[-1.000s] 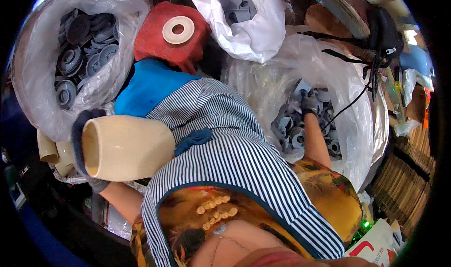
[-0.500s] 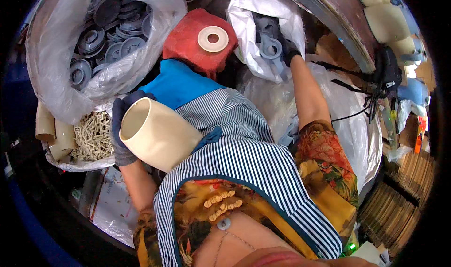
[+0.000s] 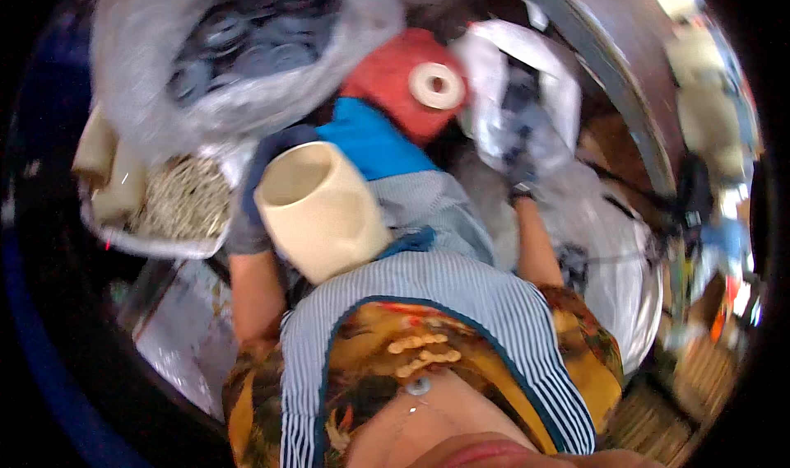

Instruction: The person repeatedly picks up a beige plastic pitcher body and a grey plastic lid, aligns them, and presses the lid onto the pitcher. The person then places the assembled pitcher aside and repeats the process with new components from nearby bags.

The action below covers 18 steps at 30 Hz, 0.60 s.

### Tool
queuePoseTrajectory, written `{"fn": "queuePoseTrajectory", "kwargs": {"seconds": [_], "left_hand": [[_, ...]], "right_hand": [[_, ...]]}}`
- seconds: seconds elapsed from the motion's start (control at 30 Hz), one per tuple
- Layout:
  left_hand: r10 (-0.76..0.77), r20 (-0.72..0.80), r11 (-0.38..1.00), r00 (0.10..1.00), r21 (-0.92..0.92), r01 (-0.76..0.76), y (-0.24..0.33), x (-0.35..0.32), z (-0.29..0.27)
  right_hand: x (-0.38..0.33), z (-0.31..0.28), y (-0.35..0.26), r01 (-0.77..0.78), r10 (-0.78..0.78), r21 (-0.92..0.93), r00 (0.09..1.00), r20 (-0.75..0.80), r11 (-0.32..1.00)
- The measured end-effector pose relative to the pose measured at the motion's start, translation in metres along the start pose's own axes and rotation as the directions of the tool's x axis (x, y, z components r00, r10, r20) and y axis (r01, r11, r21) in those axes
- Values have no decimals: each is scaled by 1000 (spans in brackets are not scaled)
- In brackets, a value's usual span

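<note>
A cream, barrel-shaped hollow container [image 3: 329, 221] rests against my lap, its round opening tilted up and to the left. My left hand [image 3: 253, 200], in a dark glove, grips it along its left side. On the right, my right hand [image 3: 522, 159], gloved too, is at the near edge of a white bag [image 3: 555, 65]. Dark grey plastic parts show inside that bag. Motion smears the fingers of my right hand, and whether they hold a part cannot be made out.
A large clear plastic bag [image 3: 362, 65] of round grey parts stands at the far left. Below it is a sack of small pale pegs [image 3: 188, 200]. A cream ring [image 3: 436, 85] lies on red cloth [image 3: 387, 85]. Stacked cardboard [image 3: 646, 435] is at the lower right.
My right hand has come back toward me from inside the white bag. The whole view has shifted and blurred. My left hand still grips the cream container.
</note>
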State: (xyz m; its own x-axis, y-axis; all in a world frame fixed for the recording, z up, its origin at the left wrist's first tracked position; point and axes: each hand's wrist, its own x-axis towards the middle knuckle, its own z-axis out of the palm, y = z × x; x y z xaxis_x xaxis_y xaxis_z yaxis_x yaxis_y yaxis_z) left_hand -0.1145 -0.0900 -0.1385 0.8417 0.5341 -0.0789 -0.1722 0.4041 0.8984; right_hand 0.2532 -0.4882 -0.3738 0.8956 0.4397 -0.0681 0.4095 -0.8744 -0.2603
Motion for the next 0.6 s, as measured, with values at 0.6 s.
{"fn": "queuePoseTrajectory", "kwargs": {"seconds": [0.6], "left_hand": [[154, 61, 719, 986, 678, -155, -2, -6, -22]], "right_hand": [[-62, -220, -378, -601, -373, 773, 683, 628, 200]]}}
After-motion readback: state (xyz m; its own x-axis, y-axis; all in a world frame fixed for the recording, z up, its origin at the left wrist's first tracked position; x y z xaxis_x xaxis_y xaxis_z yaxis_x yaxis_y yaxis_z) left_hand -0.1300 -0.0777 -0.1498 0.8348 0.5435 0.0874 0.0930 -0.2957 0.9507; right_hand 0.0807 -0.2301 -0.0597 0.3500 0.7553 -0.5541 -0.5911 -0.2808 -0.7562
